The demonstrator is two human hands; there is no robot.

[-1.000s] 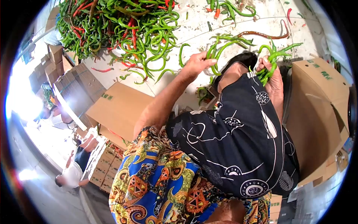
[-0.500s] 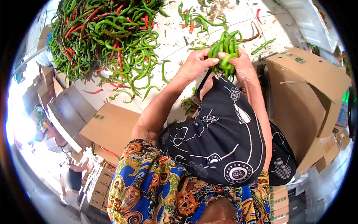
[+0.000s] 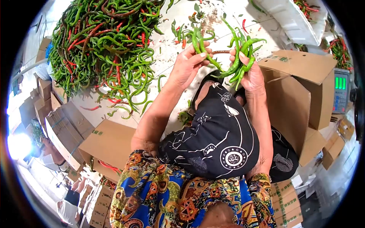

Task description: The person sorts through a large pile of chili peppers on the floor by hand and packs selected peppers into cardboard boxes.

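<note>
Above the black patterned trouser leg, my left hand (image 3: 189, 65) is closed on a long green pepper (image 3: 200, 41), pinched between thumb and fingers. To its right, my right hand (image 3: 249, 72) grips a bunch of green peppers (image 3: 241, 57), whose tips stick out above and below the fingers. The two hands are apart. A large pile of green and red peppers (image 3: 102, 45) lies on the pale floor at the upper left. A brown pepper (image 3: 220, 52) shows between my hands.
An open cardboard box (image 3: 285, 106) stands to the right, beside a scale with a green display (image 3: 340, 83). Another open box (image 3: 108, 142) is at the left. Loose peppers and scraps lie on the floor (image 3: 173, 49). A person (image 3: 68, 209) is at the lower left.
My hands came together around the peppers, then moved apart again, a bunch remaining in my right hand. The view has shifted right, showing the scale's display.
</note>
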